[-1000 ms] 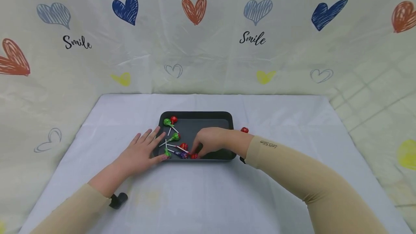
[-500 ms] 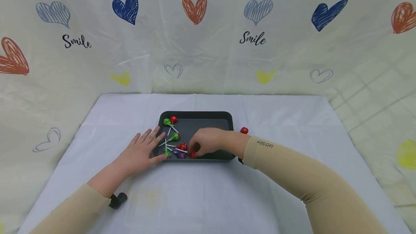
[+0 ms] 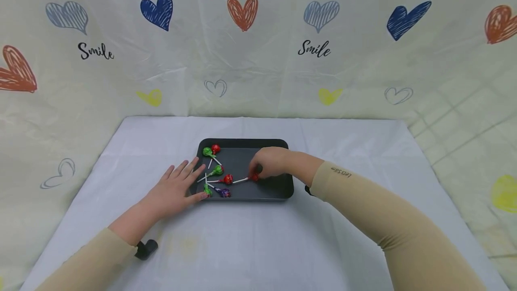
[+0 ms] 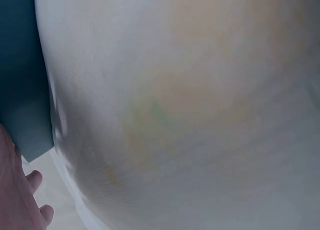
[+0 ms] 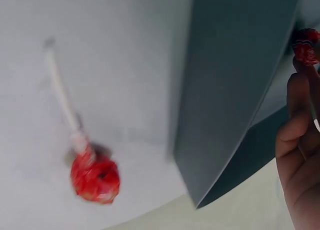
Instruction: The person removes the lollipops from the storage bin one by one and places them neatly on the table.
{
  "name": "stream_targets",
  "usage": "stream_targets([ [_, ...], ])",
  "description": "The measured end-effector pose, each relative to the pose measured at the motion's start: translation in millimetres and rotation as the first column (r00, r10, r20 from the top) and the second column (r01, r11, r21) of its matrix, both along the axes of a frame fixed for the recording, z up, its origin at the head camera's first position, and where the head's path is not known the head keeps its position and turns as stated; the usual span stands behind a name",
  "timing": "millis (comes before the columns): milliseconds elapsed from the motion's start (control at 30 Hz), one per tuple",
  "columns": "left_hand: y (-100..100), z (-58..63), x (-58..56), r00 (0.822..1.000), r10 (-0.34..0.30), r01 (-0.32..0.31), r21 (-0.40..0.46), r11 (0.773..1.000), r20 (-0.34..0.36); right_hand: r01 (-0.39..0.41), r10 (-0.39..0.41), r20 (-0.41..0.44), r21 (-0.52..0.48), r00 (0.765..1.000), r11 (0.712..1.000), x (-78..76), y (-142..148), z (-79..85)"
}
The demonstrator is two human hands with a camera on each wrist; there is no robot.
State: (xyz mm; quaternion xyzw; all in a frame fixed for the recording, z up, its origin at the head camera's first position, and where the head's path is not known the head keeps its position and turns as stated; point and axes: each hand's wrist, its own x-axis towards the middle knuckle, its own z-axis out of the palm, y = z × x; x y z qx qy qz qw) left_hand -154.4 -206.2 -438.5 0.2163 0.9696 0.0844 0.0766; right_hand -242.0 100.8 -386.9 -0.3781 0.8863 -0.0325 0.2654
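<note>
A dark baking tray (image 3: 238, 158) lies on the table, with wrapped lollipops along its left side. My right hand (image 3: 269, 163) is over the tray's right half, its fingertips pinching a red lollipop (image 3: 254, 177) by the head; the white stick points left. In the right wrist view, that red lollipop (image 5: 306, 45) shows at the fingertips. My left hand (image 3: 171, 194) rests with spread, straight fingers at the tray's left edge, the thumb close to a green lollipop (image 3: 208, 190). Nearby in the tray are another red lollipop (image 3: 228, 178) and a purple lollipop (image 3: 223, 192).
Farther back in the tray are a green lollipop (image 3: 218, 170) and a green-and-red pair. On the tablecloth outside the tray wall (image 5: 225, 99) lies a red lollipop (image 5: 95, 175), hidden behind my right arm in the head view. A heart-printed curtain (image 3: 262, 66) hangs behind the table.
My right hand has moved back and to the right within the tray, drawing the red lollipop away from the group at the front. My left hand has not moved.
</note>
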Motion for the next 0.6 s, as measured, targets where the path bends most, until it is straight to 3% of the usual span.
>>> stream_targets([
  [200,0,1.5,-0.2,1.000,0.003,-0.003,0.005,1.000,0.014,0.008,-0.008,-0.035,0.001,0.999,1.000,-8.6,11,-0.9],
  [600,0,1.4,-1.1,1.000,0.004,-0.004,-0.002,1.000,0.013,0.021,-0.024,-0.040,-0.076,0.999,0.997,-11.8,17,7.1],
])
